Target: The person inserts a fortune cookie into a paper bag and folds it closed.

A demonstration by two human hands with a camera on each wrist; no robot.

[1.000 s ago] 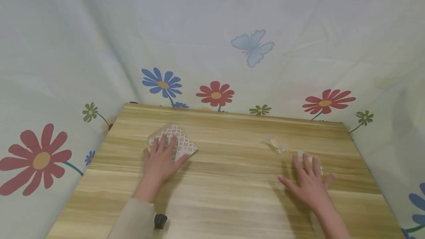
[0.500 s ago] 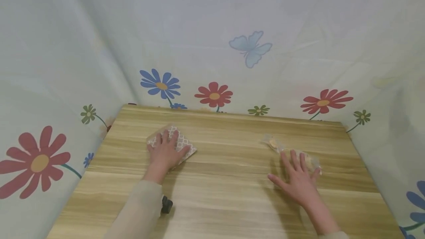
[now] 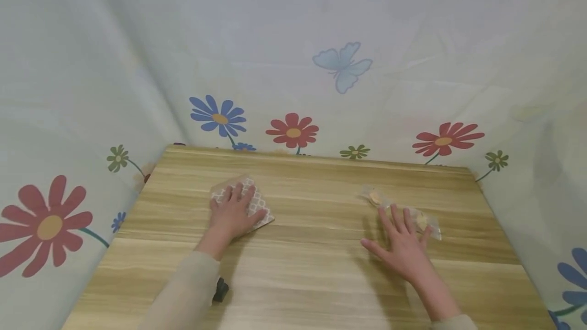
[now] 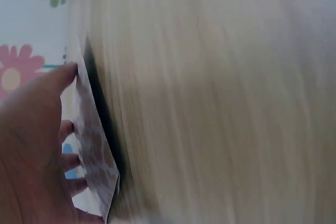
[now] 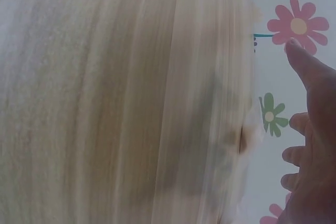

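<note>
In the head view, my left hand [image 3: 231, 215] lies with spread fingers over a flat brown-and-white lattice-patterned piece [image 3: 259, 201] on the table; the fingers cover much of it. The left wrist view shows this patterned piece [image 4: 94, 140] edge-on, my thumb at its edge and a dark shadow beneath. My right hand [image 3: 405, 248] is stretched out, fingers apart, holding nothing. Beside its fingertips are two small clear packets with tan contents: one at the left [image 3: 374, 197], and a second packet [image 3: 423, 219] partly behind the fingers. Their contents are too blurred to identify.
The wood-grain table [image 3: 312, 269] ends at a white cloth backdrop [image 3: 257, 39] printed with flowers and a butterfly. Cloth also rises along both sides. A small black object [image 3: 220, 290] shows at my left sleeve.
My right hand has moved left, uncovering more of the second clear packet. My left hand has shifted slightly right, and the patterned piece has slid a little right and nearer with it.
</note>
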